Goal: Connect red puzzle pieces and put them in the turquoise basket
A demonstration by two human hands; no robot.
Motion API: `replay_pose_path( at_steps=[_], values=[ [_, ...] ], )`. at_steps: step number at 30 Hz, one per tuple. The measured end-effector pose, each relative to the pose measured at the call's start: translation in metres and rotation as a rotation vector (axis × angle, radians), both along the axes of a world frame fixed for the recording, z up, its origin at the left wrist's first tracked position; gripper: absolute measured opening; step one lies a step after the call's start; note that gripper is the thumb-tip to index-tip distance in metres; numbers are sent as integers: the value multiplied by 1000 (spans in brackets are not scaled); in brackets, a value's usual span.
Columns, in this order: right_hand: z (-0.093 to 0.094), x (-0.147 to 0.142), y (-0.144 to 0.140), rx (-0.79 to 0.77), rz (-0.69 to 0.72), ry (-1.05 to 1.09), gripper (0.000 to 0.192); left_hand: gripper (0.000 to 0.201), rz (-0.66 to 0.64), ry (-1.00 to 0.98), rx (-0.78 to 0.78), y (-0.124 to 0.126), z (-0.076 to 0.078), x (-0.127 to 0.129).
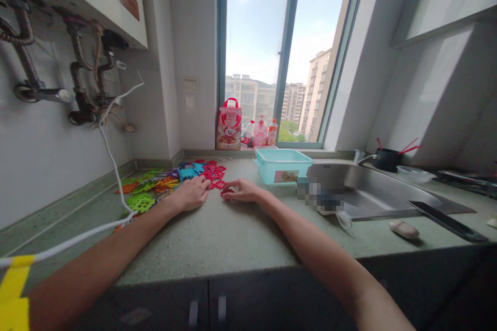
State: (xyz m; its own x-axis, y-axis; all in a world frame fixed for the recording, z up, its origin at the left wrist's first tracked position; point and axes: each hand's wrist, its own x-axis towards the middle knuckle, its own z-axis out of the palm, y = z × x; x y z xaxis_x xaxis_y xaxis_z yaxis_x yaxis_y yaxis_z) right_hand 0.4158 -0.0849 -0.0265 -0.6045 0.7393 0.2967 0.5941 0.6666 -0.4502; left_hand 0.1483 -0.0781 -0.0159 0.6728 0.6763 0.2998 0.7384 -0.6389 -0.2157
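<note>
A spread of flat plastic snowflake-shaped pieces in several colours lies on the counter (256, 227): green pieces (140, 202), orange ones, blue pieces (190, 170) and red pieces (215, 169). My left hand (192, 194) rests at the right side of this spread, its fingers bent and close together. What lies under those fingers is hidden. Just to the right, my right hand (244, 190) is closed, with its fingertips on a red snowflake piece (225, 195) at the counter. A turquoise plastic basin (267, 165) stands behind and right of that hand.
A white cable (112, 160) hangs down and crosses the counter at left. The metal sink (384, 191) is at right, with a blurred-out item (318, 196), a soap-like bar (404, 229) and a black handle (446, 220) around it. Bottles (260, 133) and a bag (229, 129) stand by the window.
</note>
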Motion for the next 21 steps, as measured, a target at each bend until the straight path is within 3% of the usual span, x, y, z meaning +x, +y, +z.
replay_pose_path(
  at_steps=[21],
  values=[
    [-6,-1,3,4,-32,12,30,25,86,46,-15,-5,10,-5]
  ],
)
